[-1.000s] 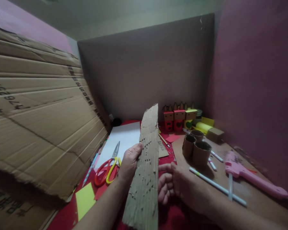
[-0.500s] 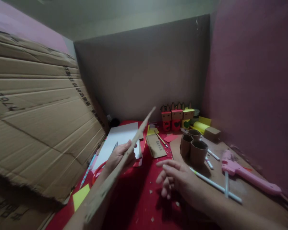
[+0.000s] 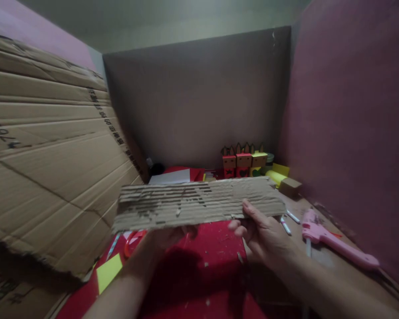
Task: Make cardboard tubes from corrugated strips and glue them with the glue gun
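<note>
The left hand (image 3: 166, 235) grips the lower edge of a cardboard strip (image 3: 196, 204) from beneath, fingers mostly hidden behind it. The right hand (image 3: 266, 232) pinches the strip's right end, thumb on top. The strip lies level above the red table (image 3: 206, 274), peeled side showing its ribs, and blocks the view of whatever sits behind it. At nine o'clock a big cardboard sheet (image 3: 49, 168) leans in. At three o'clock lies a pink glue gun (image 3: 332, 243). At twelve o'clock stand small paper figures (image 3: 244, 159). Red scissors (image 3: 134, 239) peek out at seven o'clock, near a yellow note (image 3: 109, 272).
</note>
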`<state>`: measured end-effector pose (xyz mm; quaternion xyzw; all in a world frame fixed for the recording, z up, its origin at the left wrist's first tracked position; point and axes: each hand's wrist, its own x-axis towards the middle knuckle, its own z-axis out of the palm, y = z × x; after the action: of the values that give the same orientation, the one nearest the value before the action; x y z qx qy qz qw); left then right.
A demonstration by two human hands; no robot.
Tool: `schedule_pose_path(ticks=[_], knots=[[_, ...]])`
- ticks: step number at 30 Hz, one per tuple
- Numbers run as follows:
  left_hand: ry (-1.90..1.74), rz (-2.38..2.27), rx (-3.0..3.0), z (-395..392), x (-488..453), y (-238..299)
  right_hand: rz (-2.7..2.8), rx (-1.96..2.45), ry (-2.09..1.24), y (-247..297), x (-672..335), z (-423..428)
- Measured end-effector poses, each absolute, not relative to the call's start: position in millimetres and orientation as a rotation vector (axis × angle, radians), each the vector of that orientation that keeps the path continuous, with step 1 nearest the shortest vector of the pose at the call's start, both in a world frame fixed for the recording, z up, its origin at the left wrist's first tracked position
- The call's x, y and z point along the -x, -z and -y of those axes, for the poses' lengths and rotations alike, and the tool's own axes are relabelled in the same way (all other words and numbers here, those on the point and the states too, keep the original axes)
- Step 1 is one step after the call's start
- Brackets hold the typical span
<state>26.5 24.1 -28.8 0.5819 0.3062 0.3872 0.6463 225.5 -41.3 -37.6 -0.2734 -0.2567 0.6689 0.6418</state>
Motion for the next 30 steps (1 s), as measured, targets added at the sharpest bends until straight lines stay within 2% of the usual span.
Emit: schedule_pose_path(ticks=[5,9,14,17,20,24,30], knots=[[-0.782,-0.509,-1.232,-13,-54,43,0.700,0.607,-1.394,43,-213,46],[-1.115,-0.635,-0.805,-28,-44,38,1.039,0.795,-1.400,54,-211,51],[-1.455,-0.691,-0.688,-58,-7,21,1.149,1.085,-1.463,58,-218,46],[-1.548,-0.747,-0.695,-66,4,18,1.479,1.444,-1.093,56,-223,33],[-1.637,-0.810,-0.714,-69,4,20,1.922,1.694,-0.422,53,-221,14],[-1.723,-0.855,-0.772,-76,-1,20,2.016,1.794,-0.267,55,-201,-17],[-1.592,-0.987,-0.868,-111,-6,10,1.896,1.929,-0.254,57,-184,-48]])
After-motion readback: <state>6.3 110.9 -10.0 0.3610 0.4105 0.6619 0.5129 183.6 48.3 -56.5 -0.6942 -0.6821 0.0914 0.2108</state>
